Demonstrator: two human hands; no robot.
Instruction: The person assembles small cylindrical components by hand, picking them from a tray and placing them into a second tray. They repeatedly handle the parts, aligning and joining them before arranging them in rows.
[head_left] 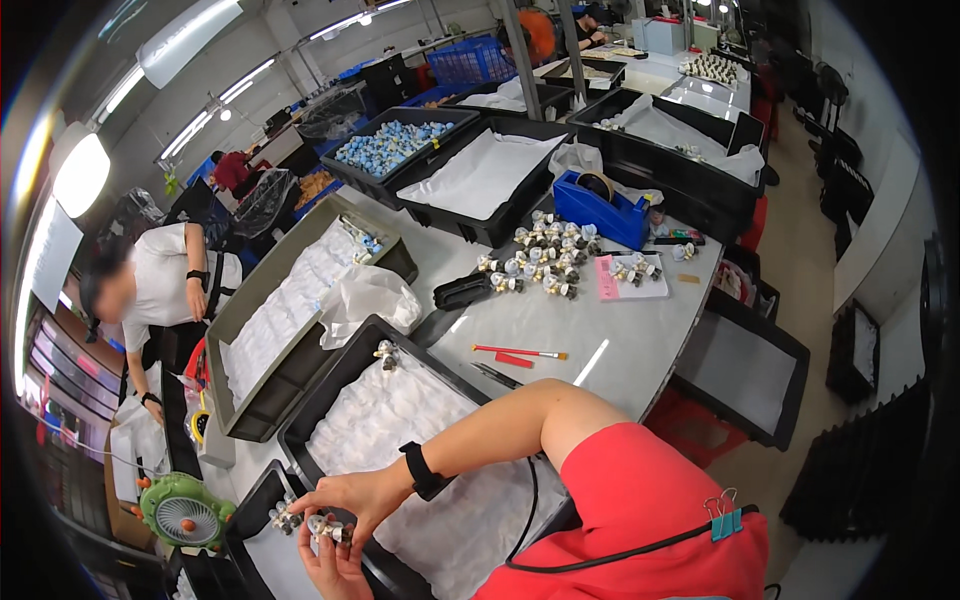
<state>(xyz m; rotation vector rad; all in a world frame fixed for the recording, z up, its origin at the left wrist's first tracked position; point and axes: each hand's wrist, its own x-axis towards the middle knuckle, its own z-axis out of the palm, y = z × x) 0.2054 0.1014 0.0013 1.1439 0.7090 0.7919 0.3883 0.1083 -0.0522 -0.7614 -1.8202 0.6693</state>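
My left hand [333, 573] comes up from the lower edge, its fingers closed around a small white-and-dark figurine [328, 528]. My right hand [362, 497], with a black band at the wrist, reaches across from the right and pinches the same figurine from above. Close to my right fingertips, more small figurines [283, 516] sit in a narrow black tray [240, 550] lined with white. Beside my hands is a larger black tray [300, 435] with rows of white wrapping, and one figurine [387, 352] lies at its far corner.
On the grey table [620, 345] are several figurines [540, 255], a blue tape dispenser [600, 208], and a red brush [520, 352]. An olive bin [255, 400] stands left, near a green fan [183, 510]. A person in white [165, 275] works at the left.
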